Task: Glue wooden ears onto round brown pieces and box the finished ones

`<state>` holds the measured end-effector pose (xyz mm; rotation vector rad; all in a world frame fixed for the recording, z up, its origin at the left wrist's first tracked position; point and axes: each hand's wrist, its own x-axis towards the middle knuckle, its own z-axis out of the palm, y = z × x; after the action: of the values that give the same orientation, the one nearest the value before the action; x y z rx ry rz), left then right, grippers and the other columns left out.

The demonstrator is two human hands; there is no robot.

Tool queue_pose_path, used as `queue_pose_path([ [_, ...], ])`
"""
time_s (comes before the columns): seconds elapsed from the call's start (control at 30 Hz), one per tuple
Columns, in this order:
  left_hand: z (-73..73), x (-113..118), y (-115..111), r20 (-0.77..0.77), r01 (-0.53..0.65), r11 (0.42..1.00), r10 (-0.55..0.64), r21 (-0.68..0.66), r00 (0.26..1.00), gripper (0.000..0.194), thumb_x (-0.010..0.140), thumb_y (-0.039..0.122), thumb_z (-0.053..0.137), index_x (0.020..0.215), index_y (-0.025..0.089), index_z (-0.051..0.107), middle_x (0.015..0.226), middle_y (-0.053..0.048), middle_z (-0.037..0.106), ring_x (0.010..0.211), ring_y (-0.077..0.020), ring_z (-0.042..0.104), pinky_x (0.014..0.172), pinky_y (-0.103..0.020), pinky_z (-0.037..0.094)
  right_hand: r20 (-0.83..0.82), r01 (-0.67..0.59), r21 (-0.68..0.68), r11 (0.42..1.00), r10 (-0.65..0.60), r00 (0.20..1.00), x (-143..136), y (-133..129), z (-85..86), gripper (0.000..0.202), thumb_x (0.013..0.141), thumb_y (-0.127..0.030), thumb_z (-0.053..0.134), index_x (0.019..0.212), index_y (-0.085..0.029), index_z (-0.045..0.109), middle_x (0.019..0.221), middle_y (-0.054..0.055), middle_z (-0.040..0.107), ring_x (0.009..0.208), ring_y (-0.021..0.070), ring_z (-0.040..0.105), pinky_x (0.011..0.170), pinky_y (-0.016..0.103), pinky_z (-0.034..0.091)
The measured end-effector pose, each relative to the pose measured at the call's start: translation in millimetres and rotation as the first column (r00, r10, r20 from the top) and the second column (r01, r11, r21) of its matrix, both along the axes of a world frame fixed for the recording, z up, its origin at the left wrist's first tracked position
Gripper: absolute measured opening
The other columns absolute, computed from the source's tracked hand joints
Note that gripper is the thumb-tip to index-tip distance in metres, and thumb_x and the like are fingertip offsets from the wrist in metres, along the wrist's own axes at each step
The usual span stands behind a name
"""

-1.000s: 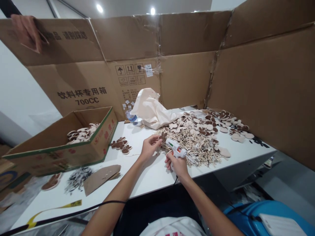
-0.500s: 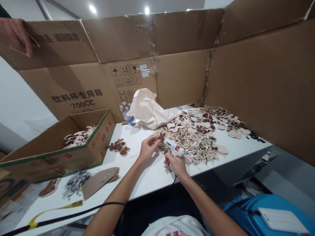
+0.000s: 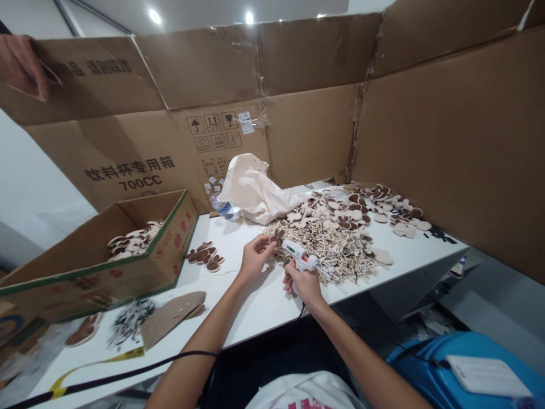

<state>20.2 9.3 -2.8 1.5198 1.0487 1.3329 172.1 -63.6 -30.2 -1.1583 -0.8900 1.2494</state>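
My left hand (image 3: 256,254) pinches a small brown bear-shaped fabric patch (image 3: 277,236) between thumb and fingers. Wrapped round the handle of a white hot glue gun (image 3: 298,254) is my right hand (image 3: 304,284). The gun's nozzle points at the patch, close to it; whether they touch I cannot tell. Just behind both hands spreads a heap of short cream-coloured strips (image 3: 336,250). Several brown patches (image 3: 205,254) lie on the white table to the left of my left hand. A pile of cream and brown patches (image 3: 332,211) rests beyond the strips.
At the left stands an open cardboard box (image 3: 170,250) with patches inside. Tall cardboard walls (image 3: 310,125) enclose the table's back and right. A cream cloth (image 3: 253,190) and a plastic bottle (image 3: 222,207) stand behind. Another person's hand (image 3: 23,65) hangs at upper left. A black cable (image 3: 170,359) crosses the front.
The view has shifted very slightly. Both hands keep their hold on the patch and the glue gun, with hardly any movement between them.
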Motion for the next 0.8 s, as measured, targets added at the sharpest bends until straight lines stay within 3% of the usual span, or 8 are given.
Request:
queue_pose_path([
  [0.47, -0.5, -1.2, 1.7, 0.002, 0.010, 0.999, -0.010, 0.040, 1.000, 0.040, 0.082, 0.049, 0.086, 0.106, 0.019, 0.076, 0.093, -0.005, 0.079, 0.073, -0.0160, 0.068, 0.070, -0.031, 0.057, -0.032, 0.023, -0.001, 1.000, -0.023, 0.999, -1.6, 0.6, 2.6, 0.019, 0.069, -0.035, 0.068, 0.060, -0.023, 0.057, 0.049, 0.001, 0.065, 0.035, 0.0144, 0.058, 0.034, 0.021, 0.044],
  [0.8, 2.8, -6.0, 4.1, -0.015, 0.000, 0.999, 0.000, 0.038, 1.000, 0.037, 0.080, 0.048, 0.087, 0.103, 0.021, 0.075, 0.094, -0.005, 0.078, 0.082, -0.0201, 0.072, 0.078, -0.036, 0.060, -0.042, 0.026, 0.002, 1.000, -0.026, 0.999, -1.6, 2.5, 4.5, 0.018, 0.067, -0.036, 0.067, 0.059, -0.022, 0.060, 0.051, 0.002, 0.066, 0.037, 0.0139, 0.058, 0.036, 0.021, 0.044],
])
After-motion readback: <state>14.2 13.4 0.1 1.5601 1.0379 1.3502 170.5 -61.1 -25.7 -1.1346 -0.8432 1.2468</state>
